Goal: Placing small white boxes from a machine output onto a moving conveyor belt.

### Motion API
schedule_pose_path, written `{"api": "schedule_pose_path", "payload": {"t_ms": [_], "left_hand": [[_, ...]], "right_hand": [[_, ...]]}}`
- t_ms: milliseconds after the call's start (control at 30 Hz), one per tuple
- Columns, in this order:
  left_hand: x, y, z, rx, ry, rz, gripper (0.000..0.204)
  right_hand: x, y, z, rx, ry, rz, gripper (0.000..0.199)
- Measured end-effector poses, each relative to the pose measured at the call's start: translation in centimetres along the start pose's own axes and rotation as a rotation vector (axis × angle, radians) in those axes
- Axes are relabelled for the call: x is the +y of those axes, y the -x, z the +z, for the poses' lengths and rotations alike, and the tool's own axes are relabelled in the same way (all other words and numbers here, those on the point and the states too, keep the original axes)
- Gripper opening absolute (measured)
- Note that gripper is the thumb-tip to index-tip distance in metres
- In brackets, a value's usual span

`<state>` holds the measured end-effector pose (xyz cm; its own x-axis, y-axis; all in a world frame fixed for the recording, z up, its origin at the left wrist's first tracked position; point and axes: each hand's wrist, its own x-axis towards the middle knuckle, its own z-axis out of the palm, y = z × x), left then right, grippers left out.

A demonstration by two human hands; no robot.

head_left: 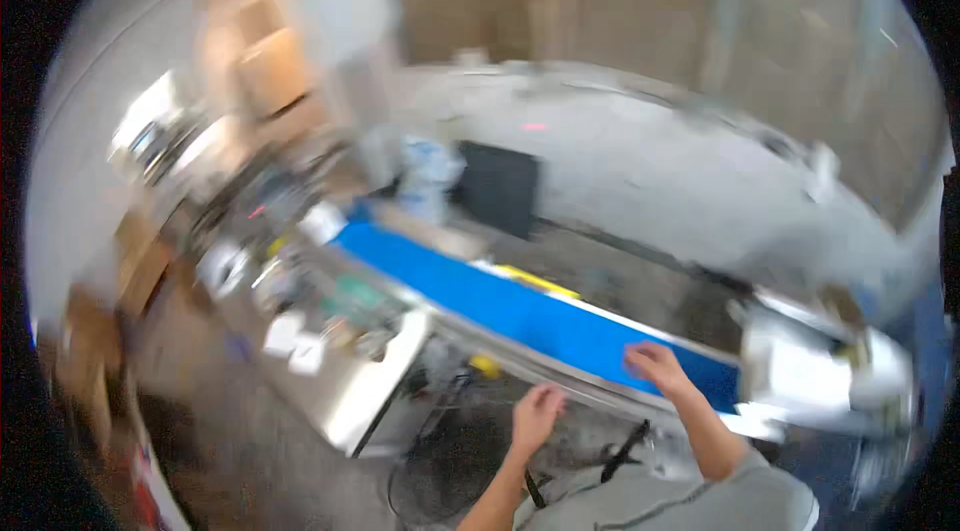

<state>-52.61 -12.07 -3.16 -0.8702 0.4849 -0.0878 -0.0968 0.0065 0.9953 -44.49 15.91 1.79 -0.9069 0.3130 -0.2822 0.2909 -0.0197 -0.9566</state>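
Right hand (654, 367) poised over blue belt (480, 296), left hand (538, 417) nearer; both curled, grip cannot be told. Belt work presumed; steady reach needed.

A table (405, 341) stands before the conveyor belt (500, 301), to its left; a panel (500, 189) stands behind it. The person's right hand (655, 368) is over the belt's right part, the left hand (537, 416) before its near edge.

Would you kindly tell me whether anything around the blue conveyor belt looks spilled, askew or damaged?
Nothing clearly stands out: the blue conveyor belt shows no visible spill, and the side table merely looks cluttered. The picture is blurred, so small damage cannot be ruled out.
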Motion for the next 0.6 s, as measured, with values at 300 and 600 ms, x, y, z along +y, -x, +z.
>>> {"api": "schedule_pose_path", "payload": {"t_ms": [300,600], "left_hand": [[0.2,-4.7,23.9,-0.353,-0.034,-0.348,0.057],[-0.8,-4.2,43.1,-0.655,-0.13,-0.597,0.073]], "right_hand": [[0.4,18.0,-24.7,0.47,-0.064,-0.214,0.032],[14.0,36.6,-55.3,1.273,0.276,0.157,0.058]]}}
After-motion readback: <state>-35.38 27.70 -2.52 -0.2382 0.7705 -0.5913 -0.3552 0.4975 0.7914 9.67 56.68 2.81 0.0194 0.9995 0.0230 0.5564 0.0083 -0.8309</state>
